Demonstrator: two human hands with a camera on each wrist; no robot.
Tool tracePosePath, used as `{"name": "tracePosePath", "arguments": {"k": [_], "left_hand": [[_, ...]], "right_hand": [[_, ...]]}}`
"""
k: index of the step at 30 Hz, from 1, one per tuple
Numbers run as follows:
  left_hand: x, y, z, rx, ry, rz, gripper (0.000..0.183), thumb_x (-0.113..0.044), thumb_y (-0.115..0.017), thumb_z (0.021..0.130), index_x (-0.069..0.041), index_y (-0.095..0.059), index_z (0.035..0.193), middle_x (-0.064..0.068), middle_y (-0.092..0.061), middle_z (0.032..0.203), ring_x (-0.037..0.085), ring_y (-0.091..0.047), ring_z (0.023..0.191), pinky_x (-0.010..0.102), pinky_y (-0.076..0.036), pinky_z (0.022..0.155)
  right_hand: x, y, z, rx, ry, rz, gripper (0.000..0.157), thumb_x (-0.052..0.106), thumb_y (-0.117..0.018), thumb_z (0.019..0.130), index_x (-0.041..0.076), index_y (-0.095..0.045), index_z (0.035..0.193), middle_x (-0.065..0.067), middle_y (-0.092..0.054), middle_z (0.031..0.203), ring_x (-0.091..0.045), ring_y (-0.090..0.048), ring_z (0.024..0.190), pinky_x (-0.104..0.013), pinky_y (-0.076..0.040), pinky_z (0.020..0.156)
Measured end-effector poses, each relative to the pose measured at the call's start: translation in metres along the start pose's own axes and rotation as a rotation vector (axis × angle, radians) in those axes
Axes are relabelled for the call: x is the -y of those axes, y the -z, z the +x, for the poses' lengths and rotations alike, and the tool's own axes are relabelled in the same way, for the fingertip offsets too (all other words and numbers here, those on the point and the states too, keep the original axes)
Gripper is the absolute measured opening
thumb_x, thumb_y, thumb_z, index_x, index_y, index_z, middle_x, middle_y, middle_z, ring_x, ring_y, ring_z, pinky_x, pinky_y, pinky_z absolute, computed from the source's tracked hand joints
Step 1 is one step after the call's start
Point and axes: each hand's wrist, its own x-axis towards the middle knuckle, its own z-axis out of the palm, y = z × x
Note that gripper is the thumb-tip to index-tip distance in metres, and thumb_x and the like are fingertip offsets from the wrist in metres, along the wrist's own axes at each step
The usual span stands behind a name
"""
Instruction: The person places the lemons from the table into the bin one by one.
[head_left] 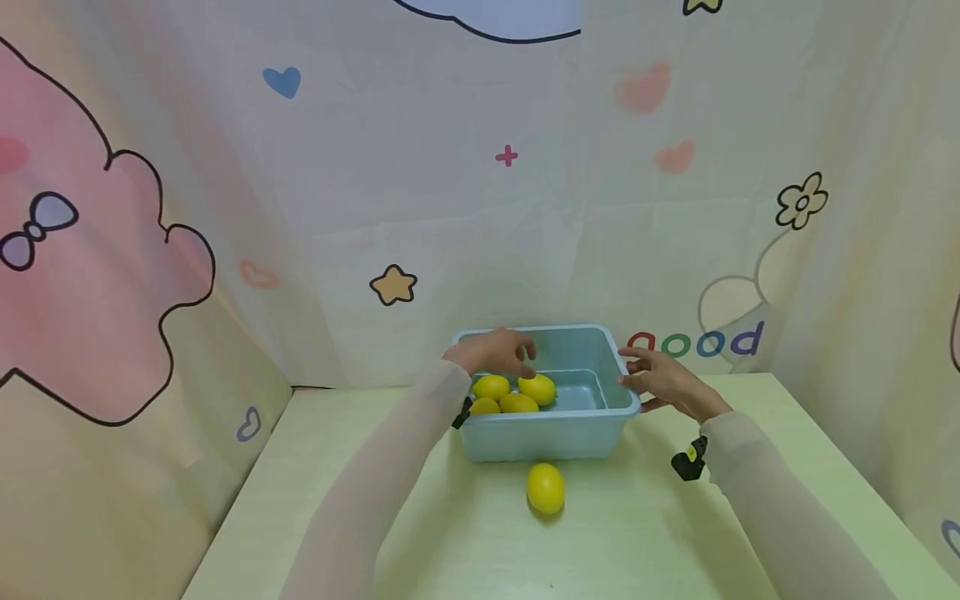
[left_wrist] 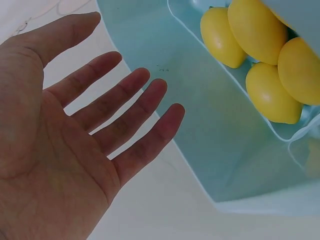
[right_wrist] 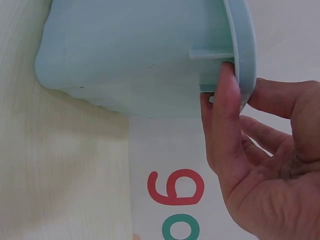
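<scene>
A light blue plastic bin [head_left: 543, 437] stands on the table, with several yellow lemons [head_left: 519, 403] gathered in its left part. Over the bin's left side is my left hand [head_left: 495, 352], its fingers spread and holding nothing. In the left wrist view the left palm [left_wrist: 55, 165] shows empty beside the bin wall [left_wrist: 165, 95], apart from the lemons [left_wrist: 272, 92]. My right hand [head_left: 667, 382] grips the bin's right rim. In the right wrist view the right hand's fingers [right_wrist: 227, 115] hook under the rim [right_wrist: 245, 45] and the thumb presses its outer edge.
One lemon [head_left: 545, 489] lies on the pale wooden table [head_left: 600, 533] in front of the bin. A printed curtain [head_left: 480, 208] hangs close behind the bin and along both sides of the table.
</scene>
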Motion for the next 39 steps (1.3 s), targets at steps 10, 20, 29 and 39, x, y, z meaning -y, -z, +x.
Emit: {"name": "tracePosePath", "arguments": {"k": [10,20,29,39], "left_hand": [[0.003,-0.004,-0.016,-0.025,-0.051,0.007,0.038,-0.043,-0.061,0.094,-0.027,-0.059,0.128,0.001,-0.057,0.138,0.02,-0.056,0.119,0.042,-0.05,0.102],[-0.011,-0.007,-0.038,-0.068,-0.211,0.077,0.045,-0.039,-0.061,0.095,-0.022,-0.055,0.136,0.0,-0.057,0.14,0.021,-0.056,0.125,0.036,-0.048,0.106],[-0.032,-0.01,-0.056,-0.121,-0.335,0.176,0.043,-0.038,-0.058,0.096,-0.022,-0.056,0.136,-0.002,-0.055,0.142,0.017,-0.052,0.127,0.032,-0.044,0.109],[-0.047,-0.027,-0.077,-0.155,-0.39,0.228,0.043,-0.041,-0.062,0.094,-0.028,-0.056,0.134,-0.006,-0.055,0.136,0.012,-0.057,0.111,0.028,-0.052,0.097]], "right_hand": [[-0.003,0.0,-0.002,0.009,0.018,-0.004,0.074,0.021,-0.059,0.098,0.006,-0.016,0.157,-0.031,-0.034,0.149,-0.042,-0.056,0.12,-0.043,-0.062,0.082],[-0.002,0.0,-0.002,0.0,0.019,-0.008,0.076,0.022,-0.06,0.097,0.006,-0.016,0.157,-0.03,-0.034,0.15,-0.042,-0.056,0.121,-0.043,-0.061,0.083],[-0.002,0.001,-0.002,0.009,0.022,-0.008,0.076,0.021,-0.06,0.097,0.006,-0.015,0.157,-0.031,-0.034,0.15,-0.043,-0.056,0.121,-0.043,-0.061,0.082],[-0.001,-0.002,-0.001,0.004,0.025,-0.01,0.077,0.022,-0.061,0.096,0.006,-0.017,0.157,-0.032,-0.032,0.15,-0.046,-0.053,0.123,-0.044,-0.061,0.083]]}}
